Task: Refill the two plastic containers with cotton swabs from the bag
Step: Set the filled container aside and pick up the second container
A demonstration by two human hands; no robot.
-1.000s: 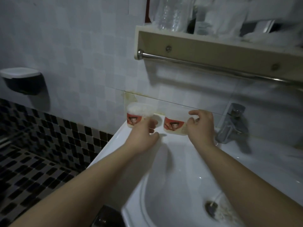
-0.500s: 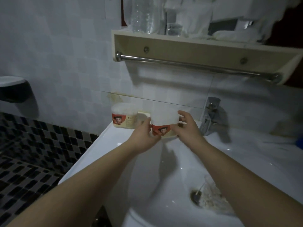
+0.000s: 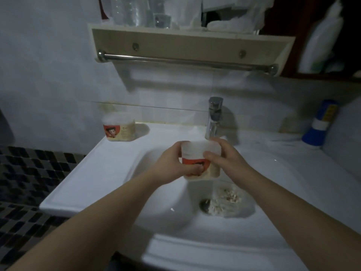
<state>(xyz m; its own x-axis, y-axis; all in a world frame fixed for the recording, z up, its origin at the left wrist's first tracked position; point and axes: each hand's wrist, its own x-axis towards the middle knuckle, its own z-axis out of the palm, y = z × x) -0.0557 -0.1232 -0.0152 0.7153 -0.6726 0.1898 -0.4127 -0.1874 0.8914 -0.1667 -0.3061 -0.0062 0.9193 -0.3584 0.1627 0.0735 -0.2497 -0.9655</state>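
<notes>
A translucent plastic container [image 3: 197,153] with a red cartoon label is held above the basin, between both hands. My left hand [image 3: 172,163] grips its left side and lower front, thumb across the label. My right hand [image 3: 226,159] grips the right side, thumb curled over the front near the lid. A second container [image 3: 119,127] of the same kind stands upright on the back left corner of the sink ledge. A clear bag [image 3: 227,198] holding cotton swabs lies in the bottom of the basin, beside the drain.
The white sink [image 3: 109,173] has a chrome tap [image 3: 214,118] at the back. A blue and white bottle [image 3: 320,124] stands at the back right. Above hang a shelf with a towel rail [image 3: 185,60] and clear bottles.
Both hands have taken the right-hand container off the back ledge and brought it forward over the basin. The other container stays on the ledge. My head has tilted down and right.
</notes>
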